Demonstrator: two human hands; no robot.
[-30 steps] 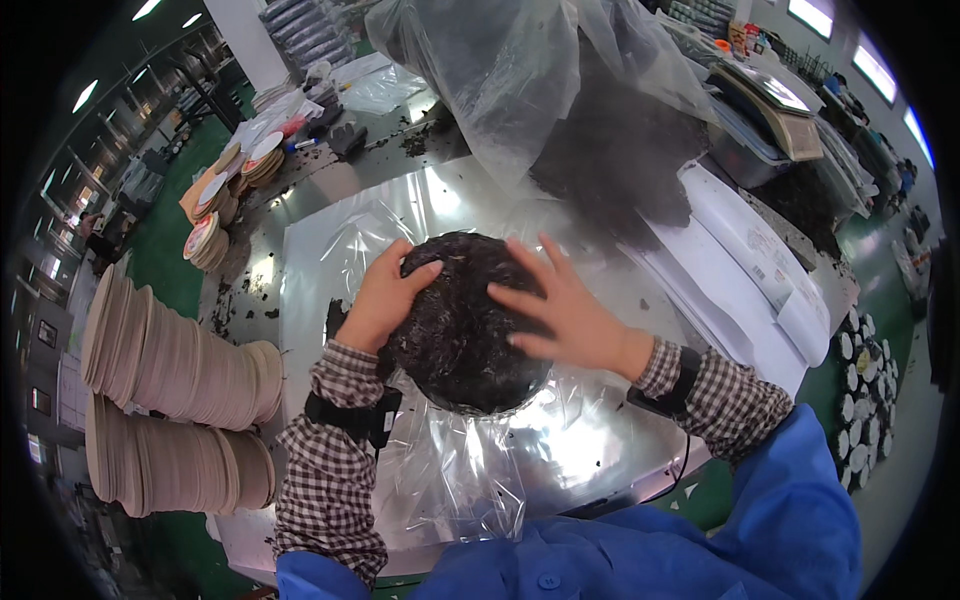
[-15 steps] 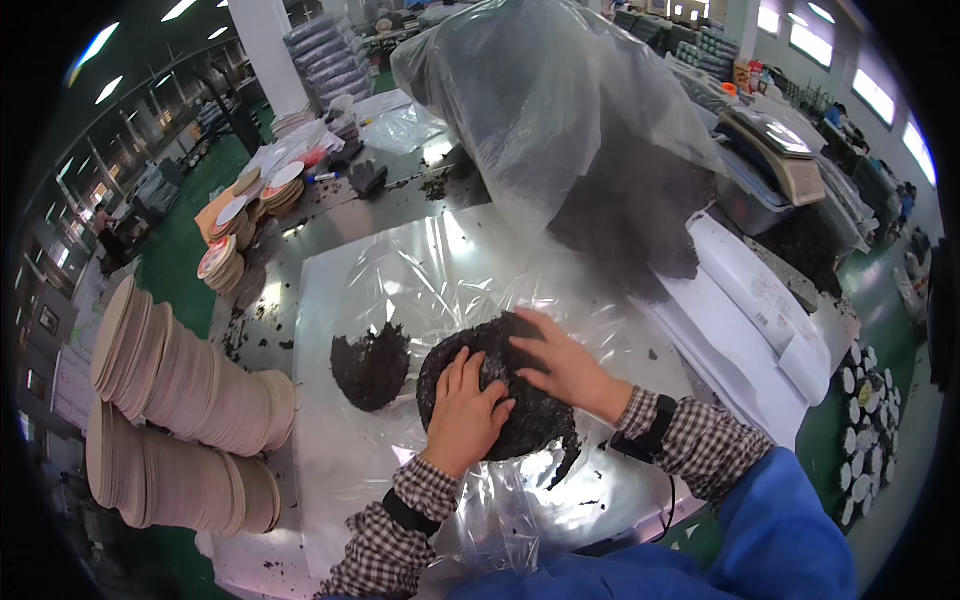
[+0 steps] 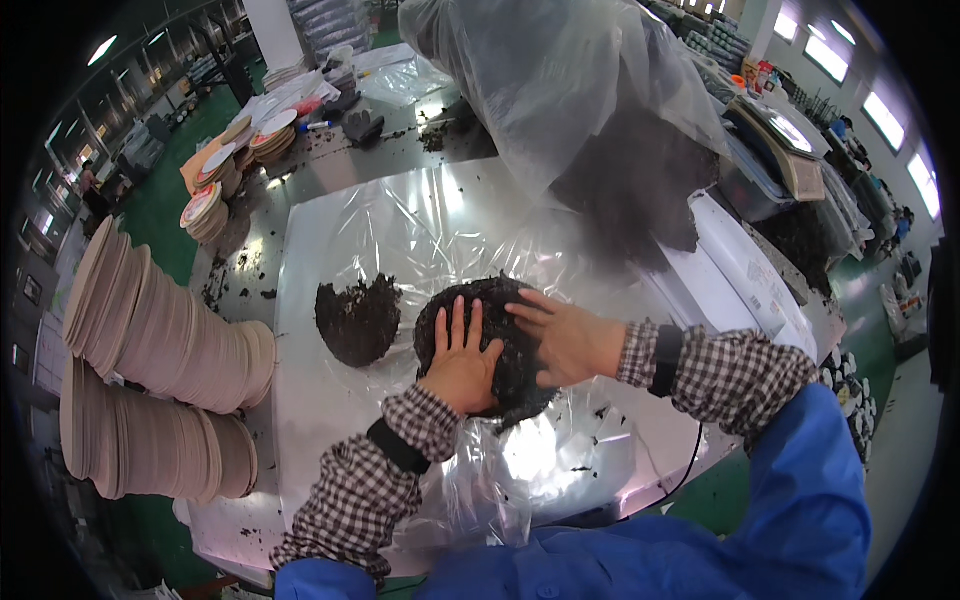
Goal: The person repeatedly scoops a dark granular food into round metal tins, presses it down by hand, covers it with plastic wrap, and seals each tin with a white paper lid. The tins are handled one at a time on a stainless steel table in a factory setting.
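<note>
The left hand lies open and flat on the eight-o'clock side of a dark, round, flaky mass, while the right hand, also open with fingers spread, rests at its three o'clock. The mass sits on clear film on the bench, with a smaller dark piece apart from it at nine o'clock and a large plastic bag at one.

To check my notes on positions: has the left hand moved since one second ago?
Yes. Relative to the stacked discs, the left hand moved right and lower in view.
</note>
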